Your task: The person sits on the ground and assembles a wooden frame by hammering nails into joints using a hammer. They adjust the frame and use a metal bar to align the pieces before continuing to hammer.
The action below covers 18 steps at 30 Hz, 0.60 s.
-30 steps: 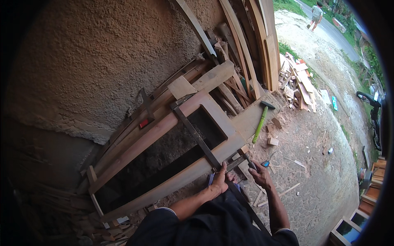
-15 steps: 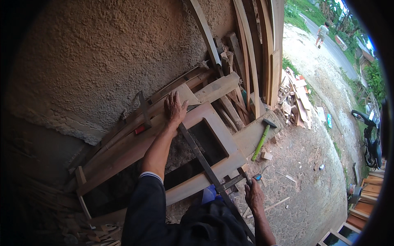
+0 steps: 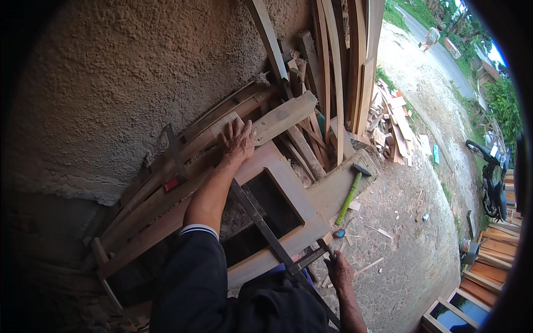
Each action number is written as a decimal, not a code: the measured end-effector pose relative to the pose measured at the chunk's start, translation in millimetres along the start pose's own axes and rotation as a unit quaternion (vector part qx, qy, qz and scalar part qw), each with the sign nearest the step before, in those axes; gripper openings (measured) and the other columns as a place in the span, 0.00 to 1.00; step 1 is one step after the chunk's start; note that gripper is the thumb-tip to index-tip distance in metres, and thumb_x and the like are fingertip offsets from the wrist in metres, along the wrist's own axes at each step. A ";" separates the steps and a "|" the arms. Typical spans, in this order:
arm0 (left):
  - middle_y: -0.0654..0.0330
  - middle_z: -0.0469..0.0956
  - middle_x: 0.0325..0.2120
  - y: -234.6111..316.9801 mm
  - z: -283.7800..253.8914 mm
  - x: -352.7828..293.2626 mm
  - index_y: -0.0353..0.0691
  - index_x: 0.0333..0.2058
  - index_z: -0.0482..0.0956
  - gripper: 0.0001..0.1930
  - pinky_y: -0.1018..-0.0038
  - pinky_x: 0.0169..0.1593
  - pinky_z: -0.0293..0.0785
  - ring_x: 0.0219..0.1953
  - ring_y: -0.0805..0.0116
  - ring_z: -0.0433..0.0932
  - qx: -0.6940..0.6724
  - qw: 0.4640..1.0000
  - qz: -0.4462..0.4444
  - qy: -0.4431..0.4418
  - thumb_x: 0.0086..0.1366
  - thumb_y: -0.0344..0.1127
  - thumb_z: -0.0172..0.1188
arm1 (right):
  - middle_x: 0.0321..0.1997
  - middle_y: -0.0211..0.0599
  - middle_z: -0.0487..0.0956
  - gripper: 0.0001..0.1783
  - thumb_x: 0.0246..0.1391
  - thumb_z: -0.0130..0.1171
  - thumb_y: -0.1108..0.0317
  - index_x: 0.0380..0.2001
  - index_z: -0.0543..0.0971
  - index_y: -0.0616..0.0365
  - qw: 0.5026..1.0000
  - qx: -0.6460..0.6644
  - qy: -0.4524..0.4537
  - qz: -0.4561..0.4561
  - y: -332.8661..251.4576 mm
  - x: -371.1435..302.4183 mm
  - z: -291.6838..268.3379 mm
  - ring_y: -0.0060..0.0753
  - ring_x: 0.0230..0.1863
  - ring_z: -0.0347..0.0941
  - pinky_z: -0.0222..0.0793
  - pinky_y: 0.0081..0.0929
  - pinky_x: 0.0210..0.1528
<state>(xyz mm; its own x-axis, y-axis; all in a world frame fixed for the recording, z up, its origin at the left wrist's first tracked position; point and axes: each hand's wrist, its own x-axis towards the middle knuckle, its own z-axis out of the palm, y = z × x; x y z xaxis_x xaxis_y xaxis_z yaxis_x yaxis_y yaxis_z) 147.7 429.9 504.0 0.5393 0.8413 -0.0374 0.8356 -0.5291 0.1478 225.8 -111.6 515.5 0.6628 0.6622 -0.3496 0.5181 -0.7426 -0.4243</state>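
A wooden frame (image 3: 302, 202) with rectangular openings lies in front of me. Across it runs a long dark metal bar clamp (image 3: 261, 225), reaching back toward my body. My left hand (image 3: 240, 141) rests with spread fingers on a wooden piece beyond the frame's far rail, holding nothing. At the clamp's near right end, my right hand (image 3: 340, 270) is closed around its screw handle; the palm side is hidden. A hammer (image 3: 350, 197) with a green handle lies on a thick board (image 3: 333, 191) to the right of the frame.
Long planks (image 3: 363, 72) lean against the rough wall (image 3: 139, 83). Offcuts (image 3: 391, 122) are heaped on the ground beyond. A motorbike (image 3: 491, 180) stands at the right, above some wooden panels (image 3: 497, 250). A person (image 3: 431, 39) is on the road far off.
My left hand has shifted slightly away along the wood, its fingers more spread. My right hand stays at the clamp handle. The view has tilted a little, and the distant person has moved farther along.
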 end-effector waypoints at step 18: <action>0.52 0.45 0.75 -0.6 5.2 -5.1 0.59 0.70 0.60 0.29 0.38 0.73 0.35 0.76 0.43 0.38 -0.016 1.000 -0.021 -0.012 0.75 0.57 0.40 | 0.20 0.35 0.77 0.17 0.55 0.70 0.63 0.44 0.78 0.57 0.964 0.132 -0.228 0.041 13.2 32.7 -7.0 0.41 0.21 0.76 0.69 0.37 0.24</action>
<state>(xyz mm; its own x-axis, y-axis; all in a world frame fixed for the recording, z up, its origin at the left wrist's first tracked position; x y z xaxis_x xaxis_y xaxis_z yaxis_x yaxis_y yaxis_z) 145.0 425.3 498.9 0.5061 0.8599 -0.0675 0.8542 -0.4888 0.1774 258.1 -100.5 504.3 0.3582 0.6220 -0.6962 0.2786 -0.7830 -0.5562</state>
